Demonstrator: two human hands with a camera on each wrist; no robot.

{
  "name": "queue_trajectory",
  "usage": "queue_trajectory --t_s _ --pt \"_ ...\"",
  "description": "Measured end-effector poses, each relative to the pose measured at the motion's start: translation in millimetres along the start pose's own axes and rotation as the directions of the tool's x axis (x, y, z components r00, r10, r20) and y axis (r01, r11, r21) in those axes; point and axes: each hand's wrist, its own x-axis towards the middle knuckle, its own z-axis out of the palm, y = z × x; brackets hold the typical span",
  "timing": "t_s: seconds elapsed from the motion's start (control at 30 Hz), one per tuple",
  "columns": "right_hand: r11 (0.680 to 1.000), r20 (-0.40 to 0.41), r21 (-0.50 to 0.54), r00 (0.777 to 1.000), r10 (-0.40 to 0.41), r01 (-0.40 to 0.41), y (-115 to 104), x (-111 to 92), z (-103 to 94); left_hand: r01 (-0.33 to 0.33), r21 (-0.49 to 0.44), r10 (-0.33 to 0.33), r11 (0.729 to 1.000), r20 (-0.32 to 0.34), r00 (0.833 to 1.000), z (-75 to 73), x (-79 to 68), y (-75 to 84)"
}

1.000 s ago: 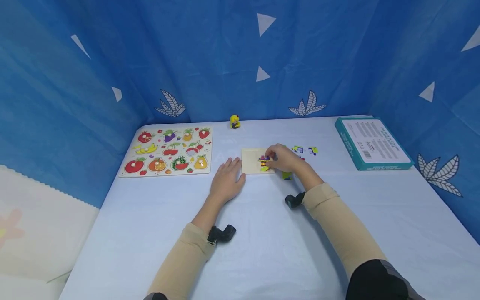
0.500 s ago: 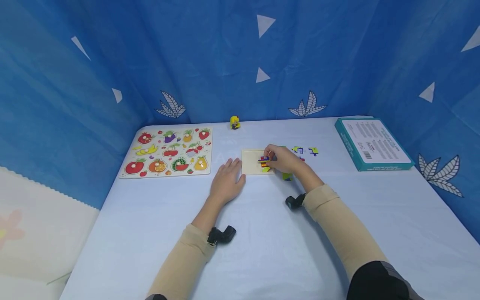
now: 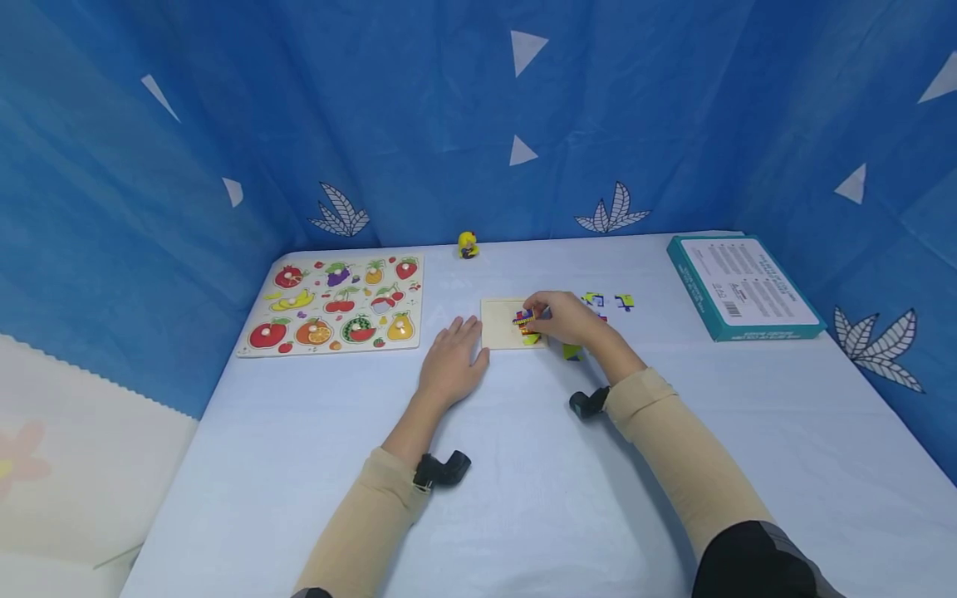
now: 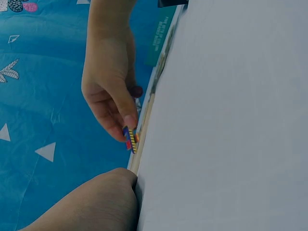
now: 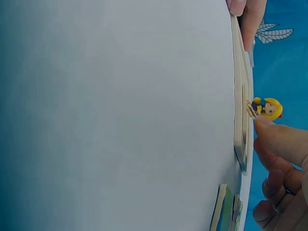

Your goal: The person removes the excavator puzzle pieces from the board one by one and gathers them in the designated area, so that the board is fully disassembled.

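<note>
My right hand [image 3: 562, 317] pinches a small jigsaw piece [image 3: 522, 319] between thumb and fingers. The piece is purple and red with a yellow-and-black striped band. It is held tilted over a pale wooden puzzle board [image 3: 497, 324], and a yellow-green piece [image 3: 531, 339] lies on the board just below it. The left wrist view shows the held piece [image 4: 130, 140] at the fingertips, near the board's edge. My left hand [image 3: 452, 361] lies flat on the table with straight fingers, touching or close beside the board's left edge. The right hand hides the board's right part.
Several loose jigsaw pieces [image 3: 625, 301] lie right of the board, some partly behind the right hand. A fruit peg puzzle [image 3: 329, 303] occupies the left. A yellow-haired figurine [image 3: 468, 245] stands at the back edge. A teal box [image 3: 748, 286] lies at the far right.
The right hand has shifted slightly left over the board, and the piece in its fingers has turned to a more tilted angle. The left hand has stayed put.
</note>
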Motion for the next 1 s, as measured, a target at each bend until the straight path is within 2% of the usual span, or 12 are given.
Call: queue_trajectory --t_s 0.27,0.53,0.73,1.0 --pt "1.0 0.003 -0.002 1.0 0.01 -0.01 0.9 -2.3 -1.0 0.0 -0.004 0.0 1.0 -0.002 1.0 -0.4 -0.8 0.0" --pt "0.999 -0.03 0.037 1.0 0.006 -0.005 4.1 -11.7 -9.8 -0.002 -0.002 0.002 1.0 -0.002 1.0 -1.1 -0.5 0.3" --pt "0.999 -0.062 0.039 0.998 -0.024 0.027 18.0 -24.0 -22.0 -0.002 0.008 0.002 1.0 0.003 1.0 -1.7 -0.6 1.3" --pt "0.999 -0.103 0.046 0.995 0.011 -0.006 43.9 -42.2 -35.4 0.009 0.002 -0.009 1.0 0.016 1.0 -1.9 -0.6 1.7"
